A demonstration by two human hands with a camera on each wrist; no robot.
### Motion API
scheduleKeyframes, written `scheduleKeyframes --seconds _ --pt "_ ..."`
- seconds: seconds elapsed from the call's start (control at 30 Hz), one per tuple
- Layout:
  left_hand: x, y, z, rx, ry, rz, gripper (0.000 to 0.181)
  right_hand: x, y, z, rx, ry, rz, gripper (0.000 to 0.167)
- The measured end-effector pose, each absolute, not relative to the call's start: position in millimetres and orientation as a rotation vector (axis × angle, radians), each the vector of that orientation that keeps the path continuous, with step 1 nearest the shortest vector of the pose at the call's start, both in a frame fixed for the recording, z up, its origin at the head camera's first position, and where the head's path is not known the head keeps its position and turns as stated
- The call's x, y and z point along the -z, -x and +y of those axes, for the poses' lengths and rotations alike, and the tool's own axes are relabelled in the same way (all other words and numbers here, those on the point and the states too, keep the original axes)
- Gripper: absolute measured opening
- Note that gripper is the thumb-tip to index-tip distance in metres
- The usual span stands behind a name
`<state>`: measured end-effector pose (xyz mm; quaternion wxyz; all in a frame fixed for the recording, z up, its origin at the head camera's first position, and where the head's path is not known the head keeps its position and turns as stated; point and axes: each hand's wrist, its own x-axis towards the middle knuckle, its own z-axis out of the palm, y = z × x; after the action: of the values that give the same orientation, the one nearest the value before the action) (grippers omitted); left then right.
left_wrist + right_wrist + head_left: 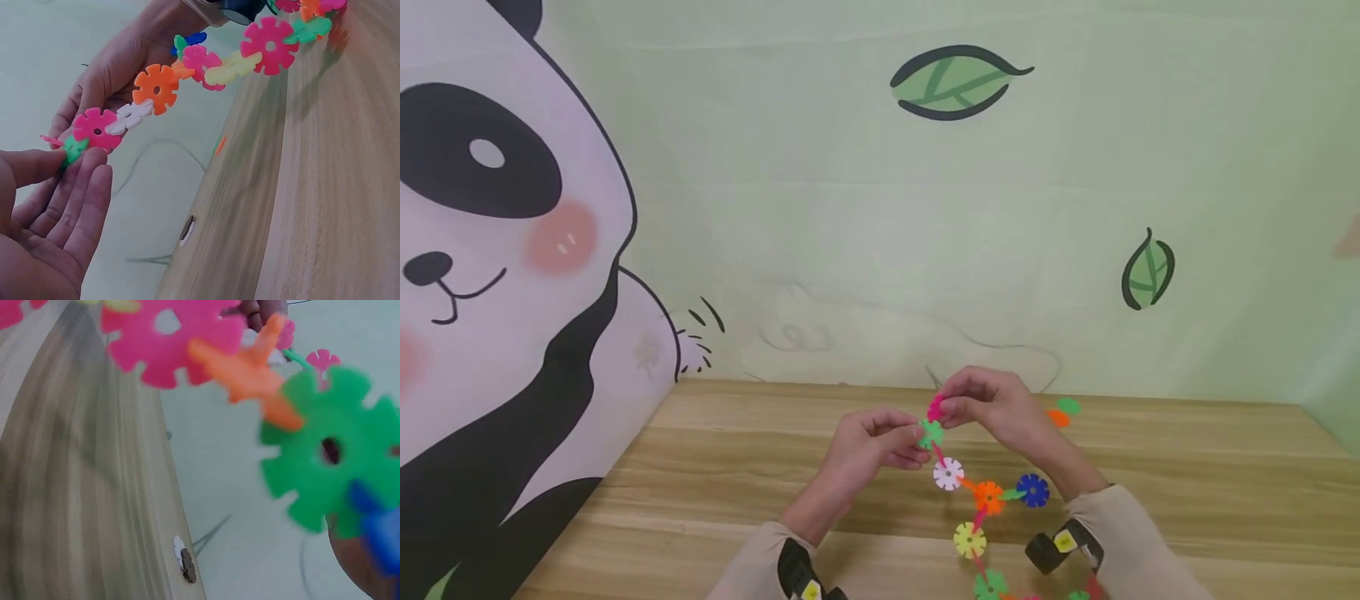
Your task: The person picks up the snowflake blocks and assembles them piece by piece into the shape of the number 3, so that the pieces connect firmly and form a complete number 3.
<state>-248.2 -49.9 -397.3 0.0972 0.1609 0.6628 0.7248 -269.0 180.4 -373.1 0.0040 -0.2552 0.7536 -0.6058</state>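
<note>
A chain of notched, flower-shaped plastic discs hangs between and below the two hands. My left hand pinches a green disc near the chain's upper end, between thumb and index finger; its other fingers extend in the left wrist view. Just above, my right hand pinches a pink disc against the green one's edge. How deep the slots engage cannot be told. Down the chain come a white disc, an orange disc with a side branch to a blue disc, and a yellow disc.
Behind the right wrist, a loose orange disc and a green disc lie on the wooden table. White and brown discs sit near the table edge. A panda-printed backdrop stands behind.
</note>
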Motion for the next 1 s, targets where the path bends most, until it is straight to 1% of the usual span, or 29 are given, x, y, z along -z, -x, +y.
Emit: scheduleKeyframes --seconds 0.17,0.57,0.87,1.0 --pt "398.1 247.8 -48.3 -2.171 -0.478 1.94 0.023 375.4 268.5 179.9 1.906 0.791 2.351 0.01" --pt "399.6 246.4 -46.2 -2.223 -0.496 1.918 0.021 381.6 267.7 177.1 1.95 0.945 2.346 0.011" --pt "398.3 246.7 -48.2 -2.196 -0.469 1.933 0.022 379.5 266.0 175.6 1.894 0.893 2.382 0.01" --pt "396.4 246.5 -49.1 -2.184 -0.451 1.946 0.021 373.1 263.6 176.6 1.812 0.864 2.407 0.013"
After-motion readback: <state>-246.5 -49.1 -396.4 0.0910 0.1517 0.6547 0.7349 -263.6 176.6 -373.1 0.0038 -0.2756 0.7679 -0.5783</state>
